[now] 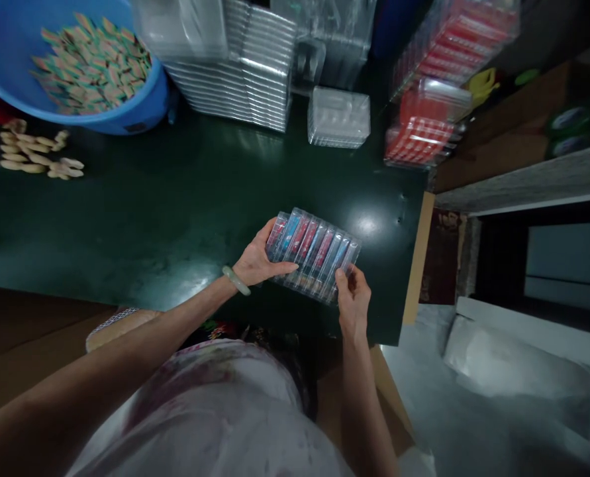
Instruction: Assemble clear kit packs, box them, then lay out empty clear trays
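A clear plastic tray (pixel 314 252) filled with several red and blue packaged items lies tilted near the front edge of the dark green table (pixel 175 199). My left hand (pixel 259 262), with a pale bangle at the wrist, grips the tray's left end, thumb along its near edge. At the tray's right end, my right hand (pixel 353 298) pinches the near corner. Both hands hold the same tray just above the table top.
A blue basin (pixel 126 112) of small wrapped pieces stands at the back left, with loose pale pieces (pixel 36 156) beside it. Stacks of empty clear trays (pixel 255 73), a small clear stack (pixel 338 118) and filled red trays (pixel 424 126) line the back. The table's right edge drops to the floor.
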